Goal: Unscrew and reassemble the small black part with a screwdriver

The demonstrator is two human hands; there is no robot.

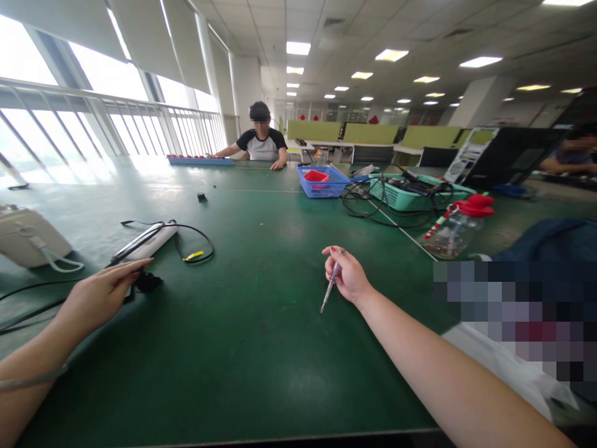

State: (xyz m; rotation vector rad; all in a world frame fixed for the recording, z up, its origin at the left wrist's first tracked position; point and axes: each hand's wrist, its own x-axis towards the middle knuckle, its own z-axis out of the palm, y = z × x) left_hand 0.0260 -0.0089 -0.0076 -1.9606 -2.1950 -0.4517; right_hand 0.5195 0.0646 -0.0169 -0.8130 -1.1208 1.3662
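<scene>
My right hand [347, 274] is closed around a thin silver screwdriver [329, 289] whose tip points down toward the green table [261, 348]. My left hand [100, 294] reaches left of centre with fingers stretched out and together, its fingertips at a white power strip [147, 242] and a small black part [148, 283] beside it. A black cable with a yellow tag [193, 255] loops off the strip.
A white device [28, 236] sits at the far left. A blue basket [321, 182], a teal tray of cables [410, 193] and a red-lidded jar [454, 230] stand at the right. A person sits at the table's far end; another is at the far right.
</scene>
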